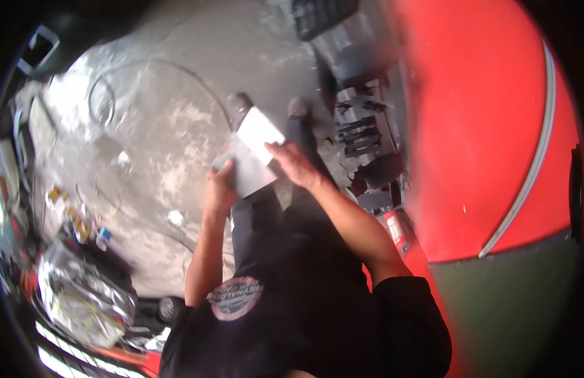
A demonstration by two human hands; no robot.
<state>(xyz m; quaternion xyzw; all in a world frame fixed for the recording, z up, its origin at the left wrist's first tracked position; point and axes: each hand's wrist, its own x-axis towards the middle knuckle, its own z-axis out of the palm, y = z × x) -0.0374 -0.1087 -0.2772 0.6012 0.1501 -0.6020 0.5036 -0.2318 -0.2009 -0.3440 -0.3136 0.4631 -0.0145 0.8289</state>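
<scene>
Left hand [221, 187]: closed on the near left side of the grey sheet [251, 175], thumb on top; the fingers underneath are hidden.
Right hand [293, 165]: gripping the white sheet [259, 131] by its near right side, fingertips at the edge — blur hides the exact pinch.
White sheet: just ahead and to the left of the right hand, farther out than the left hand; its long axis slants from far left to near right, and the right hand is clearly the nearer one.
Grey sheet: between the two hands, directly on the body side of the white sheet and meeting it; whether the two are separate or one folded piece, I cannot tell.
Shoes: one dark shoe [240, 101] just beyond the white sheet, the other [298, 107] ahead of the right hand.
Hose: a thin dark hose [178, 65] curves across the concrete floor [235, 50], ahead and left of the left hand.
Black parts: a jumble of black parts [361, 132] to the right of the right hand, beside a big red panel [475, 126].
Fire extinguisher: a red fire extinguisher [396, 230] right of the right hand and nearer the body.
Silver bundle: a shiny silver bundle [84, 290] well apart from the left hand — off to its left, toward the body.
</scene>
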